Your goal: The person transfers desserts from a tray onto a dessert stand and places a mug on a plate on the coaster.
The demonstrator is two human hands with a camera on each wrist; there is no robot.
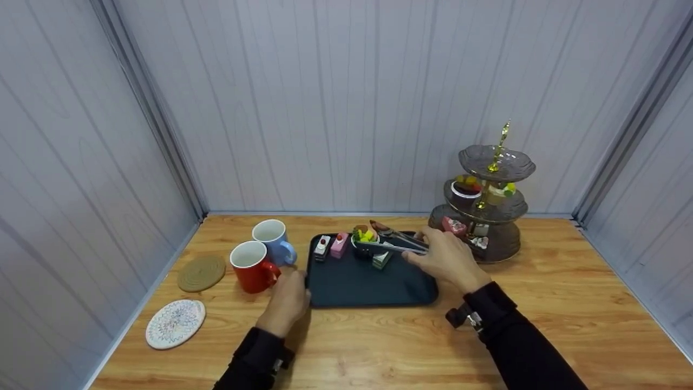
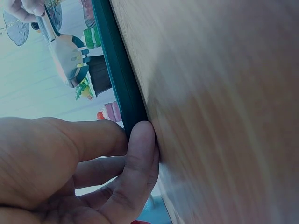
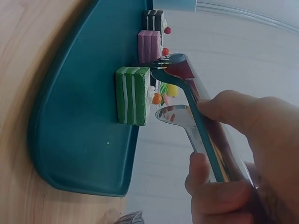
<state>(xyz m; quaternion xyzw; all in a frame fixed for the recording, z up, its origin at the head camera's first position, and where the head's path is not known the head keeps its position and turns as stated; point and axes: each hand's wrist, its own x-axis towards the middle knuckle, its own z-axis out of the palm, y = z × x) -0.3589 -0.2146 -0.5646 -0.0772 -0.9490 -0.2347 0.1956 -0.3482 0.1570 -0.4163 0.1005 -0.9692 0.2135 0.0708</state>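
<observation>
At the left edge of the dark teal tray (image 1: pixel 363 290), my left hand (image 1: pixel 288 298) pinches the rim between thumb and fingers (image 2: pixel 141 144). My right hand (image 1: pixel 446 258) grips metal serving tongs (image 3: pixel 205 121), one side shaped like a fork, the other like a spoon. In the head view the tongs' ends lie spread about a dark cup dessert with fruit on top (image 1: pixel 365 234); whether they touch it I cannot tell. Next to it on the tray are a green striped cake (image 3: pixel 133 96), a pink cake (image 1: pixel 339 245) and a dark-and-white cake (image 1: pixel 322 248).
Left of the tray stand a red mug (image 1: pixel 252 271) and a light blue mug (image 1: pixel 273 238), close to my left hand. Two round coasters, one tan (image 1: pixel 201 273) and one white patterned (image 1: pixel 175 324), lie farther left. A three-tier stand (image 1: pixel 501 208) with several desserts rises at the back right.
</observation>
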